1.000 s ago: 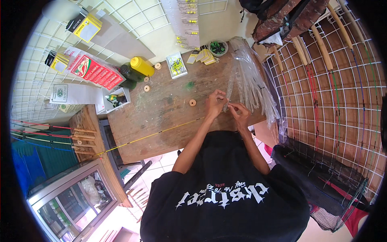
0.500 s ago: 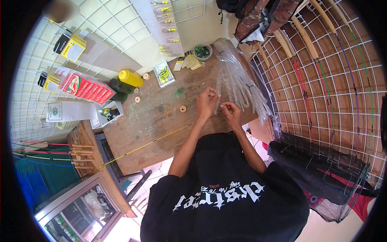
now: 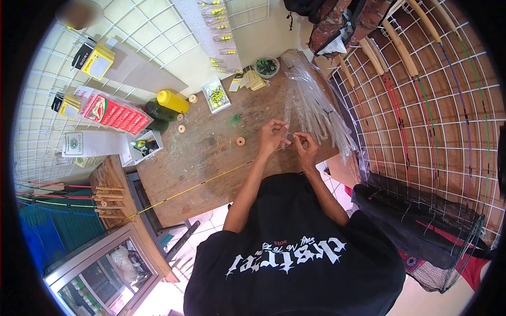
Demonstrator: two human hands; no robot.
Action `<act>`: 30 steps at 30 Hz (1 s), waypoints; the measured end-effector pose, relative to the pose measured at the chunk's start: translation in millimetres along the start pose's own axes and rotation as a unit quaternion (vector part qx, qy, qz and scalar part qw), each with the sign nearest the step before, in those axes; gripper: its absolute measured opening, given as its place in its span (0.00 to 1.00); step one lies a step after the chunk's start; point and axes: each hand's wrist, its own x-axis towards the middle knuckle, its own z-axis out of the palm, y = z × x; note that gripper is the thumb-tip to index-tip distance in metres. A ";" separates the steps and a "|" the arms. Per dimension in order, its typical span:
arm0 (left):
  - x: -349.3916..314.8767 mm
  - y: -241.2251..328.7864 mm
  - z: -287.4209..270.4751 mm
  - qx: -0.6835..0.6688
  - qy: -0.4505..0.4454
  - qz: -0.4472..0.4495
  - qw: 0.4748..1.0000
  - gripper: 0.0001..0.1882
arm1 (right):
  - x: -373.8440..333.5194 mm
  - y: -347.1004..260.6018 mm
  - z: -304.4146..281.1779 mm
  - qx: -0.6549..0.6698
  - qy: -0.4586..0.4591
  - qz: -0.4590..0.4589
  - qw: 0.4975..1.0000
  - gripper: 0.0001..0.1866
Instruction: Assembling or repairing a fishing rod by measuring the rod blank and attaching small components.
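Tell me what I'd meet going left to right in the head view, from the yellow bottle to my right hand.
Yellow bottle, white tray, wooden ring nearest your hands, left hand, right hand.

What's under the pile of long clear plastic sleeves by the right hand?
Under the long clear plastic sleeves is the brown wooden tabletop, bare wood showing along their left side. Anything beneath the middle of the pile is covered by overlapping plastic, so I cannot tell.
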 end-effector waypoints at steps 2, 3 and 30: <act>-0.4 -0.4 2.2 -0.020 -0.007 -0.018 1.000 0.13 | -0.4 -1.1 -0.1 -0.004 0.012 -0.015 1.000 0.06; -0.7 -1.8 1.9 -0.031 -0.027 -0.032 0.999 0.13 | -0.9 -3.9 -0.5 -0.002 0.012 -0.014 1.000 0.06; -0.6 11.1 -0.7 0.096 -0.064 0.014 0.993 0.15 | -0.9 10.8 -4.4 0.015 -0.026 0.034 0.999 0.05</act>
